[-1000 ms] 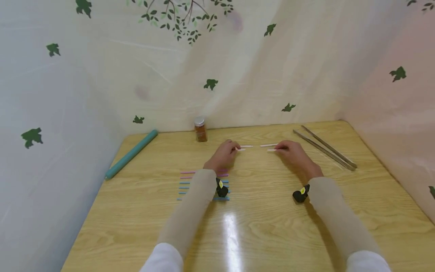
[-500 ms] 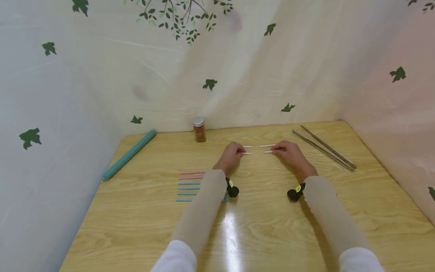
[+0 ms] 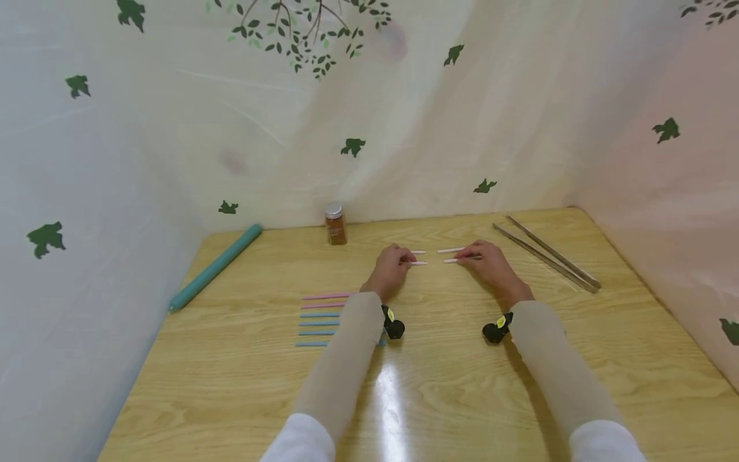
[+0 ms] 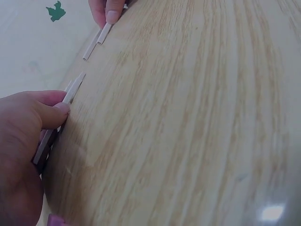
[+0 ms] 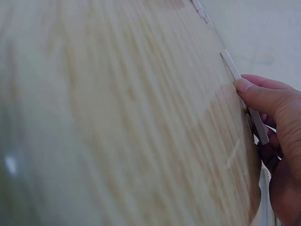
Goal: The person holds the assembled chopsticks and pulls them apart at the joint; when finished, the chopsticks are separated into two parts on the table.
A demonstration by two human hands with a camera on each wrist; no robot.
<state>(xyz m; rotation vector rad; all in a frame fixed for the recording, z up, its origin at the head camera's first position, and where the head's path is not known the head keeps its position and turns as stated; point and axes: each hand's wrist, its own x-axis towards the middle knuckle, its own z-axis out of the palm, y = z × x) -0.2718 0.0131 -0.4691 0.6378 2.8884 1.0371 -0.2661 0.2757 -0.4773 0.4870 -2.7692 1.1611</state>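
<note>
In the head view my left hand (image 3: 391,268) pinches a thin white stick (image 3: 419,264) low over the table. The left wrist view has that stick (image 4: 75,90) between thumb and fingers, its tapered tip pointing away. Opposite, my right hand (image 3: 489,264) pinches another white stick (image 3: 450,261); in the right wrist view the thumb presses along this stick (image 5: 229,63). A gap separates the two held sticks. Just behind them lie two more white sticks, a left one (image 3: 418,252) and a right one (image 3: 449,250), partly hidden by the hands.
Pink sticks (image 3: 323,297) and several blue sticks (image 3: 319,316) lie in a row, partly beneath my left forearm. A green roller (image 3: 216,268) lies at left, a silver-lidded jar (image 3: 335,224) stands at the back, and metal tongs (image 3: 548,255) lie at right.
My left hand has shifted right and slightly nearer me, its forearm now covering the right part of the coloured row. The right hand has moved slightly left. More of both pinched sticks shows.
</note>
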